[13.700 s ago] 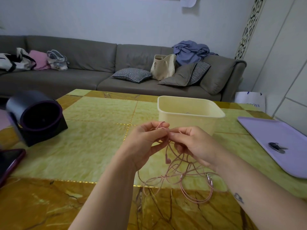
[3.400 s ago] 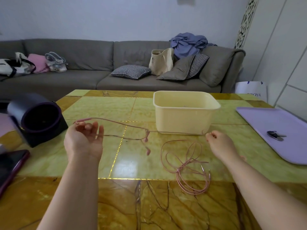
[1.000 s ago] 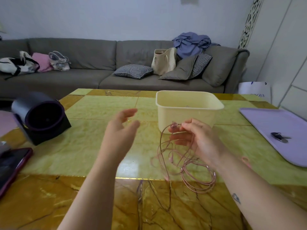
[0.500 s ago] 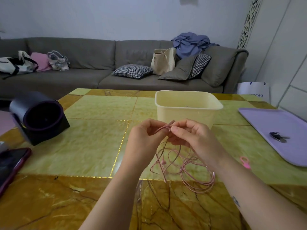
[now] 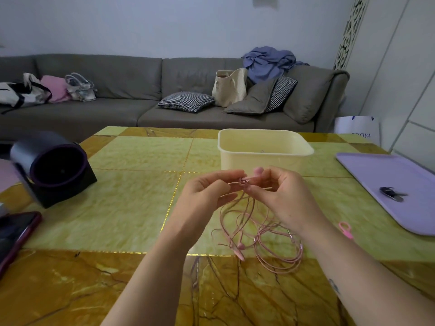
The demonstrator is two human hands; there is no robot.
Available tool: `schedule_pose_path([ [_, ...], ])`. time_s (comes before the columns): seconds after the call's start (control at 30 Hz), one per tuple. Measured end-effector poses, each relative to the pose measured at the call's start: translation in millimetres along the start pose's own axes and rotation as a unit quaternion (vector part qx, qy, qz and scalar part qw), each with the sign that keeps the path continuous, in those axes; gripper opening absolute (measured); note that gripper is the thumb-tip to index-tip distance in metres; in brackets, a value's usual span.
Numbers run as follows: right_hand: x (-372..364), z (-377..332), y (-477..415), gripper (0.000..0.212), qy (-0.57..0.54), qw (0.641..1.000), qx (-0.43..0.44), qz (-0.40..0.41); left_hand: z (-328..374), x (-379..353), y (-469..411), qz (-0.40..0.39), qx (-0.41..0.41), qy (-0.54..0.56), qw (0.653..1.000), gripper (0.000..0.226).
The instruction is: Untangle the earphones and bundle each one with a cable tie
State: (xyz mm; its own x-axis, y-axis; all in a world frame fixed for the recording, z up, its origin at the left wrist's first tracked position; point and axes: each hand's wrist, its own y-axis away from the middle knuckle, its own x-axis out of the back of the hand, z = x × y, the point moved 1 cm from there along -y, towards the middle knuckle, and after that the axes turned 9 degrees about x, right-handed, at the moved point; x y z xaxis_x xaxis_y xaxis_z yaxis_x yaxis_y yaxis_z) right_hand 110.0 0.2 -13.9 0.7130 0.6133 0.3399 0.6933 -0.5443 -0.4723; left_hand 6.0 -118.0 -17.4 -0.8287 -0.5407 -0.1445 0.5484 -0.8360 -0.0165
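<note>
Moved since a second ago: my left hand, then spread in the air, has come in to meet my right hand at the cord.
Sofa: grey, across the upper frame, with bags and cushions on it; well apart, no concern.
Desk: green and amber stone squares; the cord's slack lies on it at lower centre.
Lilac tray: right edge of the frame, well apart from my right hand.
Cream tub: centre, just behind both hands, the nearest thing to knock. Any pull should go sideways, I judge, not away from me.
Dark cylinder: left of frame, well apart.
Phone: lower left edge, partly cut off.
Hands: both raised at centre, fingers curled, each hand pinching the cord on its side of a small curl.
Earphones: pink; top end pinched between my hands, strands hanging to a loose coil on the desk, an earbud at the coil's near edge.
Step in hand: untangling; no bundling yet. I judge it goes best with a light pinch, feeding the free end back through the curl. Tugging the hands apart would tighten it. Leaving the slack on the desk keeps its weight off the curl.
Cable tie: pink, on the desk just beside my right forearm, between arm and tray; untouched. My forearm could sweep it.
Keys: on the tray, out of the way.
</note>
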Motion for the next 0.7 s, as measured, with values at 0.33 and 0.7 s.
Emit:
schedule_pose_path([
  [0.33,0.6,-1.6,1.8,0.015,-0.031,0.999,-0.007,-0.008,-3.2,-0.6,-3.6,0.035,-0.033,-0.060,0.997,0.018],
  [0.7,-2.5,-3.0,1.7,0.025,-0.178,0.981,-0.034,-0.073,-6.2,1.9,-4.7,0.055,-0.001,-0.047,0.997,0.016],
])
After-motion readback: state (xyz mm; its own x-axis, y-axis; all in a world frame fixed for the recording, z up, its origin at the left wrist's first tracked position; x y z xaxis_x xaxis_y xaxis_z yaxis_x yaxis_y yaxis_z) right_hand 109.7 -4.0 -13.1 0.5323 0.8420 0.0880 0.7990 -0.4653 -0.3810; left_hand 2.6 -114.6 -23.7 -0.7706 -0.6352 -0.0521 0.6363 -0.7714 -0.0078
